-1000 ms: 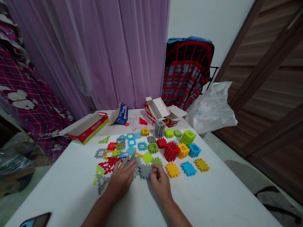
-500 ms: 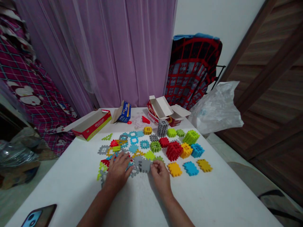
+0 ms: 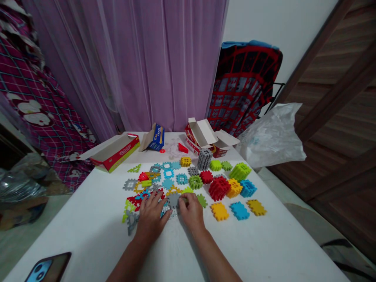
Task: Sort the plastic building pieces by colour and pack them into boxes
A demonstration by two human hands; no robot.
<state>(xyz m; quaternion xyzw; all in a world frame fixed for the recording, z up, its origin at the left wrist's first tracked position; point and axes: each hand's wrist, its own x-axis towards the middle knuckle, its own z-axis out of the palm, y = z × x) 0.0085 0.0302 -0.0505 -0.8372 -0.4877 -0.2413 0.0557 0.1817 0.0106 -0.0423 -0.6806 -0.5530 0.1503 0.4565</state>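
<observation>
My right hand (image 3: 191, 211) is closed with its fingertips at the right edge of a grey square notched building tile (image 3: 173, 200), just above the white table (image 3: 235, 250). My left hand (image 3: 153, 213) lies palm down with fingers spread over loose building pieces to the left of that tile. Red triangular pieces (image 3: 135, 202) and a grey piece (image 3: 132, 222) show beside it; whatever is under its palm is hidden. Yellow frame pieces (image 3: 174, 190) lie just behind the grey tile, and a green tile (image 3: 202, 200) sits right of my right hand.
Stacks of tiles, among them red (image 3: 219, 188), grey (image 3: 205, 159) and green (image 3: 240, 171), stand to the right. Opened boxes (image 3: 117, 153) line the back with a blue box (image 3: 156, 137). A phone (image 3: 49, 267) lies front left; a plastic bag (image 3: 270, 137) hangs at right.
My right hand has moved left and slightly away from me with the grey tile, which now lies nearer the pieces behind it. My left hand stays spread and has shifted only slightly.
</observation>
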